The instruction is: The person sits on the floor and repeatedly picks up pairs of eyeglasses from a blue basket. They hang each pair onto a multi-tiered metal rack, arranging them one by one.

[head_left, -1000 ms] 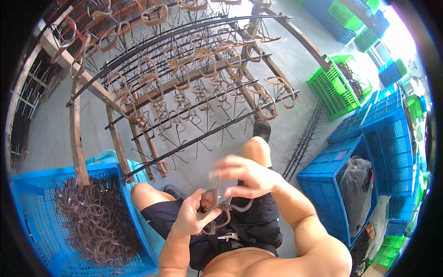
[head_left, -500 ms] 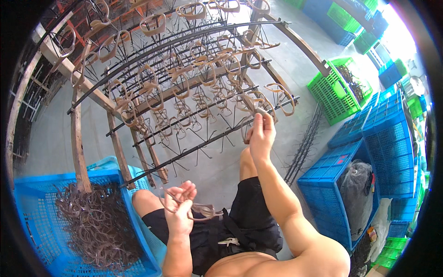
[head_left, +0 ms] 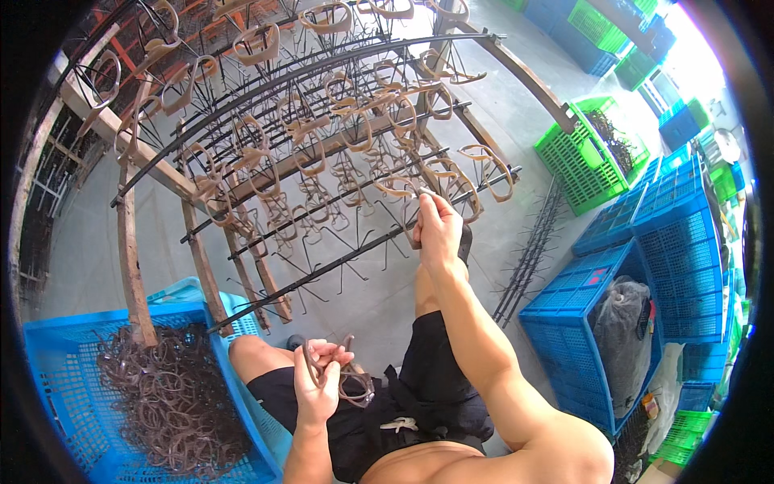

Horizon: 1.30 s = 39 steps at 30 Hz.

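Since half a second ago my right hand (head_left: 438, 230) has dropped slightly along the rack (head_left: 322, 153), fingers pinched on a loop (head_left: 419, 234) at a low bar.

My left hand (head_left: 321, 385) waits in my lap, fingers curled around a spare bunch of loops (head_left: 355, 385), presumably kept close so the right can take the next one. Hung loops spread over the rack's prongs, apart from each other. At my left, a blue crate (head_left: 56, 379) holds a dark tangle of loops (head_left: 165, 395); a green crate (head_left: 576, 161) beyond the rack holds a few more, and the blue crate on my right (head_left: 564, 339) holds a grey bag (head_left: 619, 310).
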### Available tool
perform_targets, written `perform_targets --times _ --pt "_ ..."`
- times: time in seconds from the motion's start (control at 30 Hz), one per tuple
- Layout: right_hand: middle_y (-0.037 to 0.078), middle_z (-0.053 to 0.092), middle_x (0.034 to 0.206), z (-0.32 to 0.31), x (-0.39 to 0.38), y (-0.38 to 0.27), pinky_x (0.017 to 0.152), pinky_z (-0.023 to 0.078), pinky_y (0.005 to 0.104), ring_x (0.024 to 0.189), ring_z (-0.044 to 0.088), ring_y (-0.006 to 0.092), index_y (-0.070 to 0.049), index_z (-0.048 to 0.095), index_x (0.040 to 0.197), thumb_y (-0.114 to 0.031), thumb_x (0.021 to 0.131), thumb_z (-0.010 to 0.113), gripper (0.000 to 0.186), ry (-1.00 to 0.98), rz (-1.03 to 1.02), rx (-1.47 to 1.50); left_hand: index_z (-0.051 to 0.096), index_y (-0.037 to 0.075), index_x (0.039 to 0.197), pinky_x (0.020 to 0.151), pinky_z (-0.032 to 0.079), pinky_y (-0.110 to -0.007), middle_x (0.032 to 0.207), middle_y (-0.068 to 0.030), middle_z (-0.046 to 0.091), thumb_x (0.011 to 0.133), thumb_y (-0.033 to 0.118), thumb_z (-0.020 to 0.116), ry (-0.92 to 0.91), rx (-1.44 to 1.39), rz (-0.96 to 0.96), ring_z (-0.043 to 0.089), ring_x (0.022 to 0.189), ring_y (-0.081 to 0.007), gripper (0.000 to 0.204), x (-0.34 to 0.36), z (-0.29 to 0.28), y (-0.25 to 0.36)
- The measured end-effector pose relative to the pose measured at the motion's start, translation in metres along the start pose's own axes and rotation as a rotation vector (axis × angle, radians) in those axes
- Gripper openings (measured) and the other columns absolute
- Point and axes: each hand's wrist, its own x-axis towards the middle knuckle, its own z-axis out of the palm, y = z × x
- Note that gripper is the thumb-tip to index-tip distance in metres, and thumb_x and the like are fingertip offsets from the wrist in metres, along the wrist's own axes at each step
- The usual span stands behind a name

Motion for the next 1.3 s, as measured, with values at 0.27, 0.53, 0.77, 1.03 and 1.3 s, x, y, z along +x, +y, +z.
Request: perform_targets --times 0.27,0.53,0.77,1.03,1.3 --pt "0.0 0.048 0.056 0.013 -0.018 0.001 0.044 0.035 0.0236 0.048 0.04 0.0059 -0.002 0.063 0.1 -0.017 0.089 0.055 0.021 -0.022 -0.111 -0.475 0.046 0.001 0.104 0.075 0.048 -0.026 0.086 -0.0128 0.061 0.08 -0.012 0.053 -0.006 0.829 0.46 0.059 0.08 -0.0179 0.028 0.001 0.004 0.021" --pt "0.001 0.048 0.056 0.012 -0.018 -0.011 0.048 0.036 0.0243 0.052 0.039 0.0058 -0.001 0.063 0.094 -0.017 0.088 0.055 0.019 -0.096 -0.103 -0.586 0.045 0.002 0.103 0.07 0.049 -0.026 0.088 -0.0116 0.064 0.08 -0.014 0.051 -0.005 0.53 0.345 0.063 0.079 -0.0169 0.028 -0.012 -0.007 0.004" --pt "0.004 0.049 0.055 0.004 -0.007 -0.01 0.048 0.036 0.0267 0.051 0.039 0.0079 0.001 0.061 0.091 -0.019 0.088 0.057 0.021 -0.044 -0.141 -0.593 0.046 -0.001 0.1 0.076 0.049 -0.027 0.087 -0.0107 0.063 0.077 -0.017 0.049 0.017 0.446 0.418 0.063 0.086 -0.0188 0.028 -0.012 0.004 0.015" --pt "0.017 0.053 0.098 0.001 -0.058 -0.026 0.073 0.044 0.0309 0.083 0.055 0.0218 0.001 0.051 0.115 -0.023 0.084 0.063 0.041 0.095 -0.834 -1.208 0.044 0.0 0.1 0.073 0.052 -0.03 0.086 -0.0122 0.063 0.076 -0.016 0.052 -0.001 0.551 0.615 0.063 0.086 -0.0245 0.03 -0.008 0.003 0.014" --pt "0.0 0.055 0.08 0.01 -0.152 -0.034 0.059 0.042 0.0214 0.068 0.047 0.0049 0.0 0.045 0.123 -0.015 0.095 0.049 0.033 -0.68 0.281 -0.199 0.05 0.003 0.099 0.064 0.051 -0.032 0.088 -0.0144 0.059 0.069 -0.009 0.064 0.03 0.793 0.717 0.061 0.08 -0.0271 0.035 0.011 0.018 0.019"
